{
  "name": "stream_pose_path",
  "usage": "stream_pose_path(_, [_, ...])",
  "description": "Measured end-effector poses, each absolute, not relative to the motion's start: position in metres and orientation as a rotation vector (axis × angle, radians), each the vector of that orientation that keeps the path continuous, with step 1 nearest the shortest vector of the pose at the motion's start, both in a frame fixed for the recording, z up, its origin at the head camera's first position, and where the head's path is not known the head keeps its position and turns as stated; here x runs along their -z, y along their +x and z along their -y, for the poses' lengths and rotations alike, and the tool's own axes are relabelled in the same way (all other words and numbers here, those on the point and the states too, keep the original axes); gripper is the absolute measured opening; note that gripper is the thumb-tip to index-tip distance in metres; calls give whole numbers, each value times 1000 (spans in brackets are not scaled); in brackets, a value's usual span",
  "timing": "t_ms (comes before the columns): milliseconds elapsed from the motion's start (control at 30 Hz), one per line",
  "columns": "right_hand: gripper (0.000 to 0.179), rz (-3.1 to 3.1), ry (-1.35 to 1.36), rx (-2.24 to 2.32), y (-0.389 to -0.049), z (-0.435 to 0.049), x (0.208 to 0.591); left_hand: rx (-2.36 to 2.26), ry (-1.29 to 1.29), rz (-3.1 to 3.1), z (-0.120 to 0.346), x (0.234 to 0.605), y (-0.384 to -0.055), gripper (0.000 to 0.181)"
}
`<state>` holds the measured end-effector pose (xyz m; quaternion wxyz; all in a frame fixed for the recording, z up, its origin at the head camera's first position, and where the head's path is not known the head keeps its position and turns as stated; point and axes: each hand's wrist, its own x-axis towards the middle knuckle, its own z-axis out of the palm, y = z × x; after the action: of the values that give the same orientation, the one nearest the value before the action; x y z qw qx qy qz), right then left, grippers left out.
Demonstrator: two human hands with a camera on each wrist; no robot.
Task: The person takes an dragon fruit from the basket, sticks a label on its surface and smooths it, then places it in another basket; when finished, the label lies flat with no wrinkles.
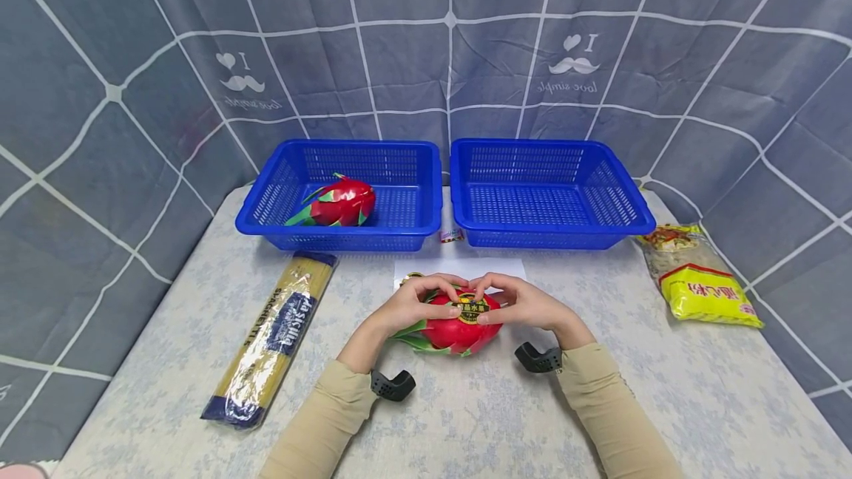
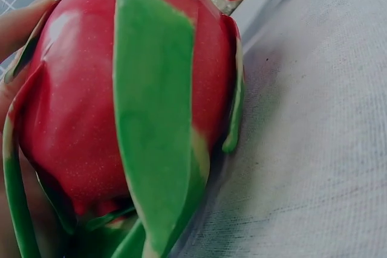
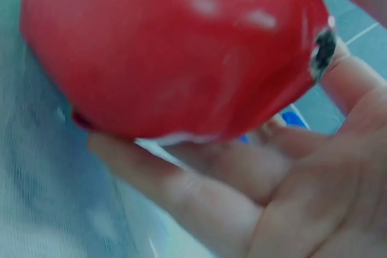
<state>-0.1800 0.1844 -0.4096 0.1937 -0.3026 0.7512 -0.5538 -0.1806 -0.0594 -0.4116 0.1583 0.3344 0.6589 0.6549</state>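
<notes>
A red dragon fruit (image 1: 449, 335) with green leaf tips lies on its side on the table in the head view, leaves toward the left. My left hand (image 1: 409, 303) grips its leafy side, and my right hand (image 1: 532, 305) holds its other end. Both thumbs press at the edges of a black and gold sticker (image 1: 471, 308) on top of the fruit. A broad green leaf (image 2: 154, 89) crosses the fruit in the left wrist view. In the right wrist view, fingers (image 3: 187, 194) curve under the smooth red skin (image 3: 163, 58).
A white sheet (image 1: 509, 267) lies behind the hands. Another dragon fruit (image 1: 345, 202) sits in the left blue basket (image 1: 333, 230); the right blue basket (image 1: 552, 231) stands beside it. A small packet (image 1: 451, 236) lies between them. Spaghetti (image 1: 276, 335) is at left, a yellow food bag (image 1: 705, 287) at right.
</notes>
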Motion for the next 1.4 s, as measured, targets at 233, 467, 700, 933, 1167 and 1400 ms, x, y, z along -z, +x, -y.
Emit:
stream_pose_path(233, [20,-2082,-826,1525,-179,-183,407,-1802,926,-1889,60,428,-189,16])
stream_pose_path(467, [19,-1995,-853,1471,-177,-182,407,-1834,929,-1853,62,435,-192,23])
stream_pose_path(700, [18,-1863,-734,1507,-176,-182,407,-1811,903,-1877,60,431,-191,21])
stream_pose_path(933, [14,-1722,-727,1549,-178,-189,411,-1796,869,-1844,58,430,-190,18])
stream_pose_path(1167, [23,-1751,-747,1572,-178,-189,413,-1823,893,-1809,59,427,-190,15])
stream_pose_path(1400, [13,-2000,-825,1486,-175,-178,409,-1763,982,-1955,57,424,-186,13])
